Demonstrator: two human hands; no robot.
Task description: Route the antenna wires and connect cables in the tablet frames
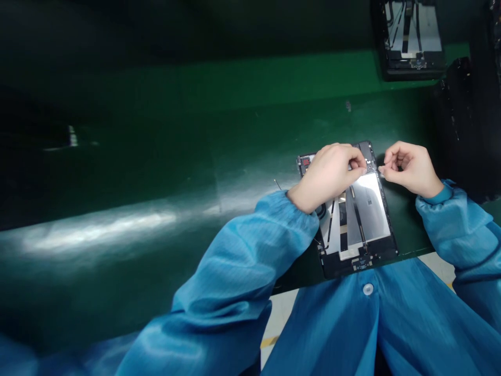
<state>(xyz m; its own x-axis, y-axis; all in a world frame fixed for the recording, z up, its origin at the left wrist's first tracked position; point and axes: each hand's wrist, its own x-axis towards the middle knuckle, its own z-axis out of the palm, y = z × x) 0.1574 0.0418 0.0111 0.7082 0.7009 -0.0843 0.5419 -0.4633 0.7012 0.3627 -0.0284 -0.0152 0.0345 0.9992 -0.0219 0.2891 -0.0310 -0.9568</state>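
Head view: an opened tablet (pixel 371 203) lies on the green table (pixel 266 130), right of the frame's centre, insides upward. The left hand (pixel 332 167) reaches over its upper part, the right hand (pixel 410 167) just beside its right edge. Each grip narrows to thumb and forefinger; whether either has hold of anything, I cannot tell. Another opened tablet (pixel 426 31) sits upper right.

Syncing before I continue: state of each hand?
Left hand: pinched closed over the opened device; anything held unclear.
Right hand: curled beside the device's edge; grip can't be told.
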